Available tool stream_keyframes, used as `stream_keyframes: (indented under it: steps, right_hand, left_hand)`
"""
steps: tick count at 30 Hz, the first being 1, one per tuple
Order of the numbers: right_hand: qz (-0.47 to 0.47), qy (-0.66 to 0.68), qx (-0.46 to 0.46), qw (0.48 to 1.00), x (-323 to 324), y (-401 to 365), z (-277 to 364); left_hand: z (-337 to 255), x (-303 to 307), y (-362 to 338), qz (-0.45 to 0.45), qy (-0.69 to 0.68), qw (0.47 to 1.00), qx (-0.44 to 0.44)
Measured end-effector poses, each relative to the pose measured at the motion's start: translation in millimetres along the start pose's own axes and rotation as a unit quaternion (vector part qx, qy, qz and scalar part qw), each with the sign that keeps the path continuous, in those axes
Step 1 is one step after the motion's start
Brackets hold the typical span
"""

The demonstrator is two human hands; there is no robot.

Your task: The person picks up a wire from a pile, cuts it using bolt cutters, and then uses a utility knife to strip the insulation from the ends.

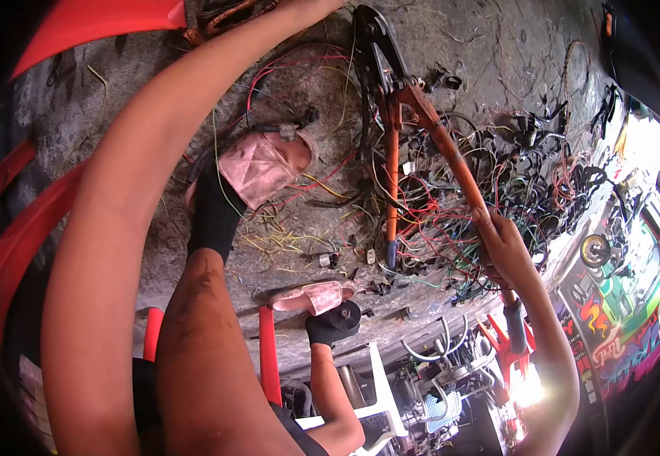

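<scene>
A large bolt cutter (407, 95) with a black head and orange handles stretches over the floor, its handles spread apart. My right hand (503, 251) is wrapped around the longer handle, and the grey grip end shows past my wrist. The other handle points down with its dark grip near the loose wires. My left hand (316, 9) is at the top edge, close to the cutter's head; its fingers are cut off by the frame. A tangle of cut wires (452, 216) in red, green, black and yellow lies around and under the handles.
My foot in a black sock rests on a pink sandal (265, 163); a second pink sandal (311, 296) lies by another sock-covered foot. Red chair parts (102, 26) stand at the left. A white chair (387, 395), motorcycle parts (452, 372) and a graffiti wall (619, 319) are beyond.
</scene>
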State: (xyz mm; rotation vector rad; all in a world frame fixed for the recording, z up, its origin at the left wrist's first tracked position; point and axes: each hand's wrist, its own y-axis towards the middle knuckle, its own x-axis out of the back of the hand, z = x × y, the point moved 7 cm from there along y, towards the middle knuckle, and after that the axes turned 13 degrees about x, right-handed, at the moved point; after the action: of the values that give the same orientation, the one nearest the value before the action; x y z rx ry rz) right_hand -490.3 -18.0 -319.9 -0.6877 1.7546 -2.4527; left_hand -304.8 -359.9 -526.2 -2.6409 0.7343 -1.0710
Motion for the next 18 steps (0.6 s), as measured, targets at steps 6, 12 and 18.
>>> stream_keyframes:
  steps: [6, 12, 18]
  right_hand:
    - [-0.007, -0.052, 0.033, 0.998, 4, -1, 10]
    - [-0.011, -0.085, 0.048, 0.995, 9, 0, 11]
    - [-0.017, -0.079, 0.020, 0.997, 5, -7, 15]
  left_hand:
    - [-7, 8, -6, 0.016, -0.023, 0.999, -0.023]
    - [-9, 7, -9, 0.042, 0.010, 0.997, -0.064]
    - [-11, 15, -13, 0.043, -0.005, 0.999, -0.024]
